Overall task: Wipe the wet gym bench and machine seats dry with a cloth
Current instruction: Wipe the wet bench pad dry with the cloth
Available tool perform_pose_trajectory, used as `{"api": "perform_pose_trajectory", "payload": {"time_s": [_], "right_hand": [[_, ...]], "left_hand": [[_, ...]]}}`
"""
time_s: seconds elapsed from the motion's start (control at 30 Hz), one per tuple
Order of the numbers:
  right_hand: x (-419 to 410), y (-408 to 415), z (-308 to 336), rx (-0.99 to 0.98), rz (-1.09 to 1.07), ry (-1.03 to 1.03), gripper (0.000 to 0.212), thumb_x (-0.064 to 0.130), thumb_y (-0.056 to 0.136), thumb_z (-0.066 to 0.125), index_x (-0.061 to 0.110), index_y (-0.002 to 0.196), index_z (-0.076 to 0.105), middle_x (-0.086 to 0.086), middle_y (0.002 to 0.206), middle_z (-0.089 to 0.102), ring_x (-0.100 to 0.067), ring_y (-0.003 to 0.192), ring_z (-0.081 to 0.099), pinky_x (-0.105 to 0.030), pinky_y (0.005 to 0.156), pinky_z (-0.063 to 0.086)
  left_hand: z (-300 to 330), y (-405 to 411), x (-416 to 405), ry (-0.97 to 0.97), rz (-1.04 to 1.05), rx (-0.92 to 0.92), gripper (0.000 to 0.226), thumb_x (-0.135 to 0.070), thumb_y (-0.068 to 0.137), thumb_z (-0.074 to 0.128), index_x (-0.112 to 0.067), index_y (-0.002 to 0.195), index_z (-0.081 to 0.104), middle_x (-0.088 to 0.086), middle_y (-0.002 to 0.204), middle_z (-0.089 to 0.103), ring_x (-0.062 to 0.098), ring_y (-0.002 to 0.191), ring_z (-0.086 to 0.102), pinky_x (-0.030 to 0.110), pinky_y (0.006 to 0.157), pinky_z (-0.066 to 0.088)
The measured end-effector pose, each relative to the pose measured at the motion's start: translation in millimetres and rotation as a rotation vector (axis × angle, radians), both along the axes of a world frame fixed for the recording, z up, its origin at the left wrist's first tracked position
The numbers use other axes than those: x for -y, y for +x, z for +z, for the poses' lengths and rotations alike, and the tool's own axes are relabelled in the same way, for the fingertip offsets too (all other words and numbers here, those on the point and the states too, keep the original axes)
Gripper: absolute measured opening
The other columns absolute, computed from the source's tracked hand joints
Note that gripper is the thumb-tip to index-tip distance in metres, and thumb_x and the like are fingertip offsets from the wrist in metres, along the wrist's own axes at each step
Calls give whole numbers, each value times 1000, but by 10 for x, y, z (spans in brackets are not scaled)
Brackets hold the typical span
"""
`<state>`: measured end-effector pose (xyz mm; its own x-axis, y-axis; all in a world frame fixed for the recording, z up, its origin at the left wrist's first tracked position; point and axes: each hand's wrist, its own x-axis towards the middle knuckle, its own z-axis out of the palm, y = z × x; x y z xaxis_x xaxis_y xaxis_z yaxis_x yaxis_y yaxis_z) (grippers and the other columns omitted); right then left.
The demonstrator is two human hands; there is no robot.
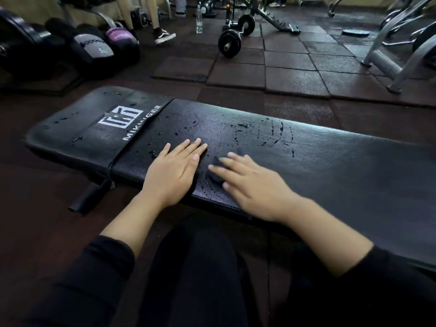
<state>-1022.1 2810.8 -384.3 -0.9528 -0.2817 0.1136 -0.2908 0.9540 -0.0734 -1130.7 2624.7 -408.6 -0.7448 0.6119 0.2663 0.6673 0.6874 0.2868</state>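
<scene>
A long black padded gym bench (330, 161) lies across the view, with a white logo on its left end. Water drops and streaks dot its middle, mostly beyond my hands. My left hand (173, 172) rests flat on the pad with straight fingers, just right of the strap around the bench. My right hand (254, 182) presses a small dark cloth (218, 168) onto the wet pad with spread fingers. Most of the cloth is hidden under that hand, which looks blurred.
Medicine balls (94, 47) sit on the floor at the far left. A barbell with plates (230, 43), a water bottle (199, 20) and an incline bench stand behind. A grey machine frame (387, 64) is at the far right. A person's shoe (165, 36) shows at the back.
</scene>
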Motion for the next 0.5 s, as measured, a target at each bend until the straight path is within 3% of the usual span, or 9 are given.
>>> {"api": "perform_pose_trajectory", "payload": {"time_s": [0.07,0.23,0.37,0.5], "right_hand": [[123,162,-29,-67,93,24,48,32,95,28,24,141,41,0,144,43,-24,137,35,-41,114,28],[-364,655,13,27,291,82,45,30,101,25,33,146,28,14,153,24,-13,145,13,-34,118,15],[-805,573,120,112,136,-20,46,39,100,21,36,145,30,7,151,33,-6,144,14,-25,118,11],[-731,121,124,103,-23,-76,52,49,94,15,39,143,26,5,153,28,-7,144,9,-20,117,1]], "left_hand": [[1,-4,1,2,-2,1,67,-48,93,-1,-33,148,33,-14,155,28,6,145,20,36,119,8],[3,-1,0,12,4,7,65,-48,94,0,-34,149,33,-16,155,28,4,145,19,34,120,7],[4,4,1,14,10,15,66,-49,93,0,-36,148,33,-17,155,27,2,145,17,34,120,6],[-1,0,0,1,13,12,66,-49,93,-1,-36,149,32,-18,155,26,3,145,17,34,121,7]]}}
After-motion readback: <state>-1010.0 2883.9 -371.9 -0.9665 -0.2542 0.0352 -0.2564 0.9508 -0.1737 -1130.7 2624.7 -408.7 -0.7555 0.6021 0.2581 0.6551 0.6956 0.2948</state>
